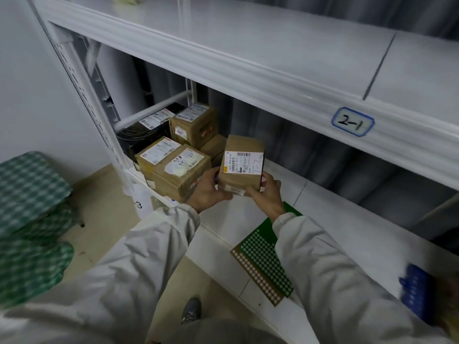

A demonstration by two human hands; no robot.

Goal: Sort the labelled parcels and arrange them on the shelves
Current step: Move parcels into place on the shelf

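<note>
While both hands clasp it from below, the brown parcel (242, 163) sits tilted over the lower shelf (323, 212), its label marked "1-2" facing up; the left hand (210, 189) curls round its lower left corner and the right hand (267, 192) grips its lower right corner. Whether its base touches the shelf or hangs just above cannot be told. At about ten o'clock from it stand the stacked parcels (173, 167), the nearest lying just beside the left hand's knuckles. The likeliest slip, I judge, is a misfiling: the upper shelf edge carries a tag (352, 122) reading "2-1" and a neighbouring box shows "2-2", so setting this one down here could mix the groups. A push toward ten o'clock could also knock the stack askew. At five o'clock a green dotted sheet (265, 256) overhangs the shelf edge under the right sleeve, and a drawn-back arm might drag it off.
</note>
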